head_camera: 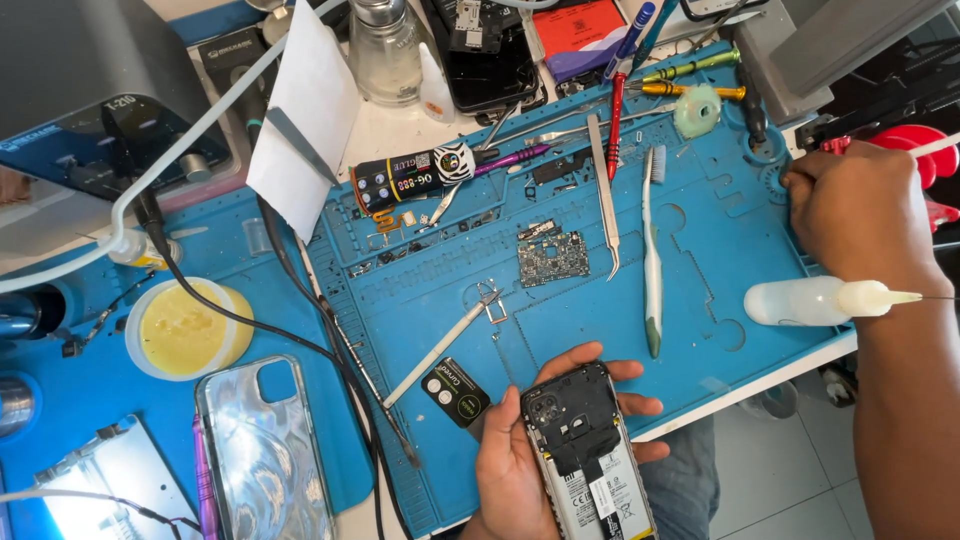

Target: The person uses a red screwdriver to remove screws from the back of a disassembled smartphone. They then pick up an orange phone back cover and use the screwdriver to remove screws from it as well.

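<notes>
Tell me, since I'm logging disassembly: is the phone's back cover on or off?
Off. The phone in the left hand shows its bare battery, camera module and inner frame, with no back cover over them.

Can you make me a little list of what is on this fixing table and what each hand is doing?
Left hand: holds an opened phone, back cover off
Right hand: reaches to the far right edge of the blue mat
On the mat: circuit board, tweezers, toothbrush, screwdrivers
Mat's right edge: white squeeze bottle
Left side: clear phone case, yellow paste tub
</notes>
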